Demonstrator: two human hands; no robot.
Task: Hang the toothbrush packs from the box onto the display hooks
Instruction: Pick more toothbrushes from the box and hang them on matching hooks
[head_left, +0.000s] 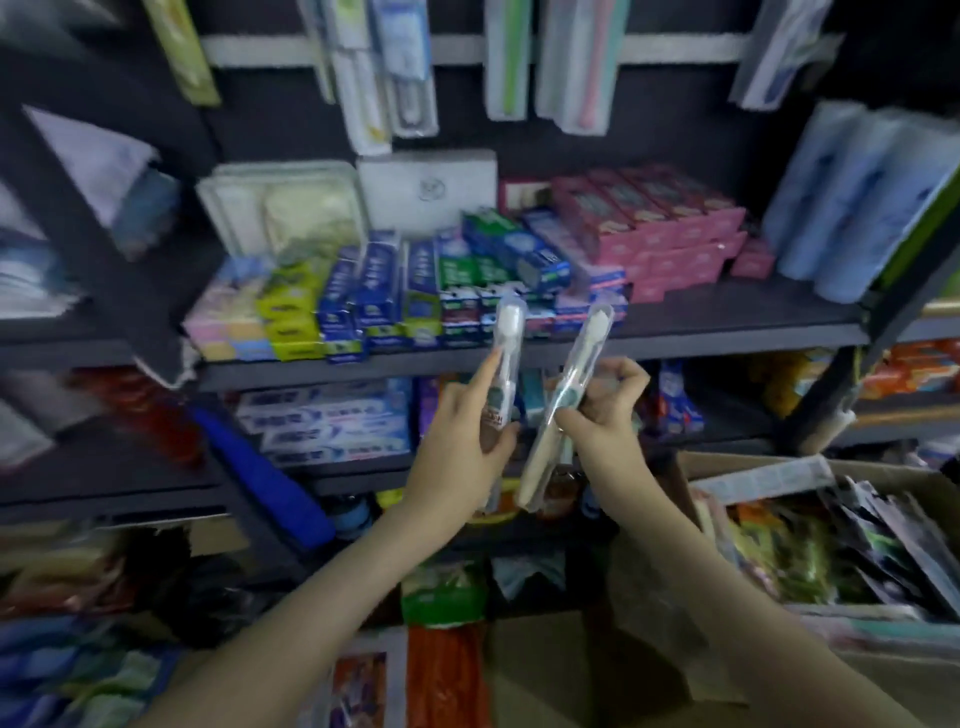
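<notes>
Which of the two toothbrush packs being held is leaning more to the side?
The right pack, in the right hand: its top tips rightward, while the left pack, in the left hand, stands nearly upright.

One left hand (462, 436), one right hand (602, 410), two toothbrush packs (506, 332) (589, 338), one cardboard box (654, 597)

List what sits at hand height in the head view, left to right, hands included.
left hand → toothbrush pack it holds, upright → second toothbrush pack, tilted → right hand holding it → cardboard box of more packs
</notes>
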